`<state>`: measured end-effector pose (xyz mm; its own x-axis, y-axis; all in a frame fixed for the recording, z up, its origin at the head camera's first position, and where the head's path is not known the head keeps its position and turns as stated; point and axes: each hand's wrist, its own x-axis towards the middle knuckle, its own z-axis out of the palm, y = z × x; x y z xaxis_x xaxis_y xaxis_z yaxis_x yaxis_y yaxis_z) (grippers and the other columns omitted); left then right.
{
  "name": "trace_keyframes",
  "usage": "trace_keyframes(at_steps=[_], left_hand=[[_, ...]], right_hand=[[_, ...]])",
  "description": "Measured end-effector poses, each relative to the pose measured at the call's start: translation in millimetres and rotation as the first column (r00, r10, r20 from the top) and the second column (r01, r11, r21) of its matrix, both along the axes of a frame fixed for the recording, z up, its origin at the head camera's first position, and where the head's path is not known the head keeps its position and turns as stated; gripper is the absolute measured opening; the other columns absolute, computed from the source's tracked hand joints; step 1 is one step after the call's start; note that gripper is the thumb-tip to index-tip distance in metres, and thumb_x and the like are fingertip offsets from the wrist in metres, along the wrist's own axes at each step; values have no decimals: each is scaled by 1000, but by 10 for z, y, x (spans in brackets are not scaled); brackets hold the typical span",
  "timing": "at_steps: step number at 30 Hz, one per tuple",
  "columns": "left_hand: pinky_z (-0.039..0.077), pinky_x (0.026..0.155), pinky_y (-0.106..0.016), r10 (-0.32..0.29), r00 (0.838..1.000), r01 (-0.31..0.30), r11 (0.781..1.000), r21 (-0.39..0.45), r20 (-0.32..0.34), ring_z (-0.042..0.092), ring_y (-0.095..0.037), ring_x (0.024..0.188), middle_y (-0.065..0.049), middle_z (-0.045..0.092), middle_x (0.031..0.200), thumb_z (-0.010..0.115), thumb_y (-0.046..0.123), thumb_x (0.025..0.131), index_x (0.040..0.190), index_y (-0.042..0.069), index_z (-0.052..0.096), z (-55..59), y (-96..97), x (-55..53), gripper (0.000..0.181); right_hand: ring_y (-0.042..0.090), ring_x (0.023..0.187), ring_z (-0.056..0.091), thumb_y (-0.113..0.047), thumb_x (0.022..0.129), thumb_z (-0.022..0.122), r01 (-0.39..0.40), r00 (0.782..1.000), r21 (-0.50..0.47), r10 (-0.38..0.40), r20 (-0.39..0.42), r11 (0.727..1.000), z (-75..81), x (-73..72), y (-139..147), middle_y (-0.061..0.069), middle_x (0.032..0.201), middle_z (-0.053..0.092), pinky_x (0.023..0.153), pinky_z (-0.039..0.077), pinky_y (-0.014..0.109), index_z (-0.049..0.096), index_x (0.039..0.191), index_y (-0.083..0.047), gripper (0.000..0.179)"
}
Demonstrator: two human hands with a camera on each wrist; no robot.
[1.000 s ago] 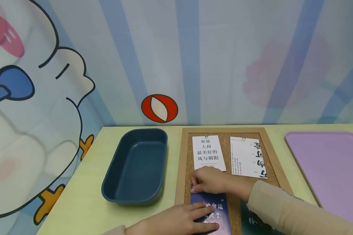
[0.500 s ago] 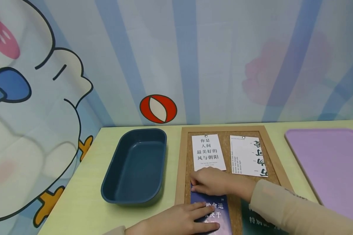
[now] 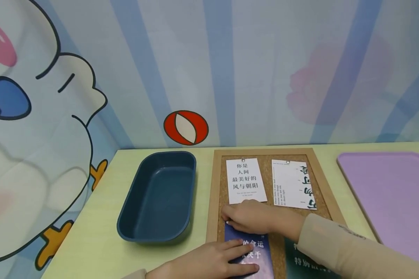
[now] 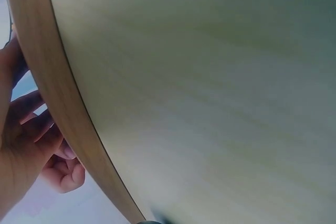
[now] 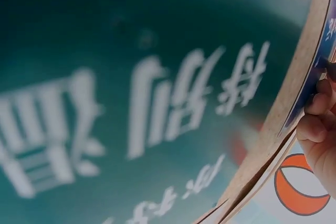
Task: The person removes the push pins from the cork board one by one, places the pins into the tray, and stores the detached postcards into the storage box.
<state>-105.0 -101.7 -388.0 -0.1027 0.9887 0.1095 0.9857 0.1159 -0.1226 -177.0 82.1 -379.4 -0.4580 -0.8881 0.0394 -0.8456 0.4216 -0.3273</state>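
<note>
My left hand (image 3: 213,259) lies with fingers spread on a purple card (image 3: 246,232), pressing it against the framed corkboard (image 3: 276,221). At the card's upper left corner, my right hand (image 3: 255,217) has its fingers curled. A small pale pin (image 3: 227,222) shows at its fingertips, mostly hidden. Above are two pinned white cards, one with large black print (image 3: 246,180) and one with sideways lettering (image 3: 290,184). A dark green card (image 3: 303,261) lies on the board's right side, partly under my right forearm; the right wrist view shows its white lettering close up.
A dark blue tub (image 3: 157,197) stands left of the board. To the right is a pale purple tray (image 3: 387,193). All rest on a light yellow table (image 3: 90,232) against a cartoon-printed backdrop (image 3: 258,77).
The head view has shifted slightly. My right fingertips have moved a little at the card's corner, where a pale spot now shows. The left hand stays pressed on the card.
</note>
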Motion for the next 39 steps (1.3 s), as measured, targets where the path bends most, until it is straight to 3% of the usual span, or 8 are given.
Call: trace_keyframes(at_steps=[2, 5, 8, 11, 20, 28, 39], left_hand=[[39, 96, -20, 7, 1000, -7, 1000, -2, 13, 48, -18, 121, -11, 49, 135, 50, 34, 96, 136, 18, 49, 10, -4, 1, 43], [38, 96, -20, 14, 999, -14, 1000, -11, 40, 46, -18, 123, -11, 48, 136, 50, 35, 96, 137, 18, 48, 17, -5, 3, 44], [37, 96, -19, 11, 999, -10, 1000, -17, 34, 45, -17, 124, -11, 49, 135, 50, 36, 96, 137, 18, 48, 23, -7, 7, 45], [38, 95, -18, 9, 1000, -8, 1000, -13, 23, 45, -17, 124, -11, 49, 135, 50, 35, 96, 137, 18, 48, 23, -13, 13, 45], [38, 95, -18, 15, 997, -15, 1000, 1, 71, 46, -17, 123, -11, 48, 136, 51, 33, 96, 136, 17, 50, 13, -14, 4, 43], [39, 95, -20, 19, 994, -21, 1000, 19, 107, 45, -17, 124, -11, 47, 137, 52, 35, 95, 137, 17, 49, -6, -21, -3, 46], [38, 96, -20, 31, 985, -32, 999, 0, 169, 44, -18, 125, -11, 47, 137, 54, 35, 94, 136, 16, 49, -7, -30, -6, 46]], right_hand=[[4, 65, 54, -14, 93, 56, 24, 999, -3, -24, 25, 1000, 13, 0, 13, -6, 83, 60, 58, 46, 21, 54, 99, -12, 7], [5, 60, 51, -26, 90, 62, 114, 993, 9, -114, 37, 993, 30, 9, 22, -8, 73, 56, 53, 43, 23, 52, 94, -15, 15], [6, 50, 41, -37, 86, 64, 191, 982, 34, -191, -16, 981, 35, 43, -5, -10, 59, 44, 44, 34, 24, 48, 83, -17, 26], [6, 47, 42, -38, 88, 61, 216, 974, 51, -212, -85, 975, 16, 77, -57, -10, 55, 43, 41, 34, 26, 48, 76, -17, 27], [7, 43, 43, -27, 92, 58, 153, 970, 79, -134, -201, 985, 27, 102, -119, -8, 53, 40, 39, 37, 27, 46, 74, -14, 25], [8, 41, 39, -27, 88, 58, 129, 946, 101, -92, -310, 987, 29, 63, -137, -7, 52, 42, 38, 35, 27, 46, 71, -14, 25], [9, 42, 42, -19, 84, 58, 86, 965, 108, -56, -255, 990, 44, 24, -133, -6, 52, 43, 39, 36, 27, 44, 71, -14, 19]])
